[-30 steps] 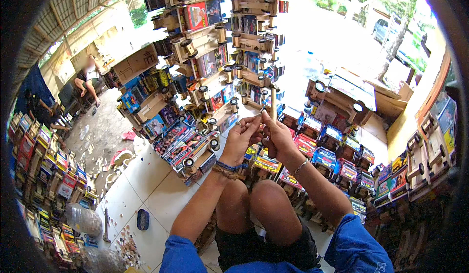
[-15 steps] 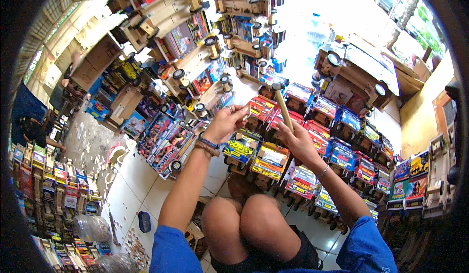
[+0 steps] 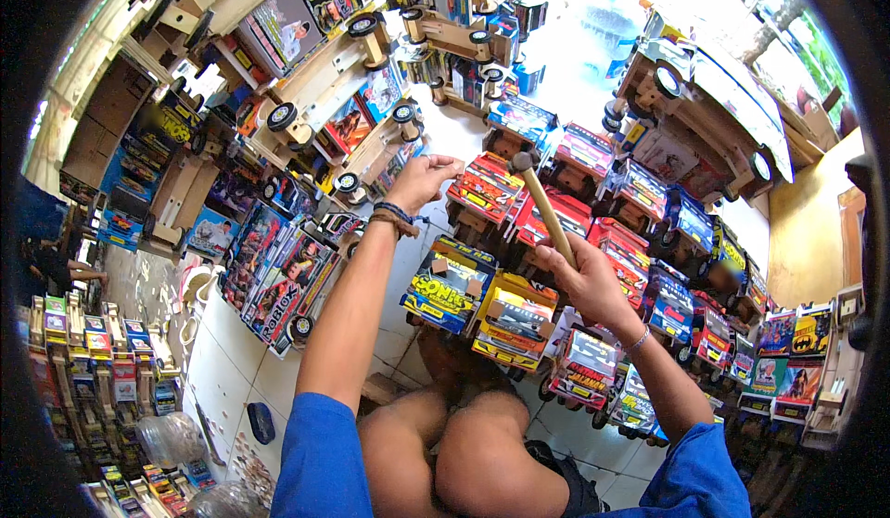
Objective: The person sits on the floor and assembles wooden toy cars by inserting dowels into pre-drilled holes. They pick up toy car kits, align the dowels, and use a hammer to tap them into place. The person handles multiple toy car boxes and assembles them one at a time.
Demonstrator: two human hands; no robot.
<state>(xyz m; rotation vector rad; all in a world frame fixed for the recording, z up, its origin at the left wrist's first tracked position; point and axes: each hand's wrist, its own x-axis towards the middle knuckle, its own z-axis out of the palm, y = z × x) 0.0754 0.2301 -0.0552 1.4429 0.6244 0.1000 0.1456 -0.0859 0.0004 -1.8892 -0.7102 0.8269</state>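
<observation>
My right hand (image 3: pixel 593 281) grips a hammer (image 3: pixel 549 212) by its light wooden handle, its metal head raised over the toy trucks. My left hand (image 3: pixel 423 181) reaches forward with its fingertips pinched together, beside a red toy truck (image 3: pixel 487 187); whether anything small is in the pinch cannot be made out. Closer to my knees stand a blue-and-yellow toy truck (image 3: pixel 447 286) with small brown pieces on top and an orange-yellow toy truck (image 3: pixel 514 323). Another red toy truck (image 3: pixel 547 217) lies partly behind the hammer.
More wooden toy trucks stand in rows to the right. Larger ones are stacked at the far left, near a big box-shaped truck (image 3: pixel 287 281). Lower left, a dark blue oval object (image 3: pixel 261 422) and scraps lie on the tiles. A clear water bottle (image 3: pixel 607 26) stands at the back.
My left hand has moved forward, toward the far edge of the red truck. The hammer stays raised in my right hand. My view has shifted slightly, and my knees sit lower in it.
</observation>
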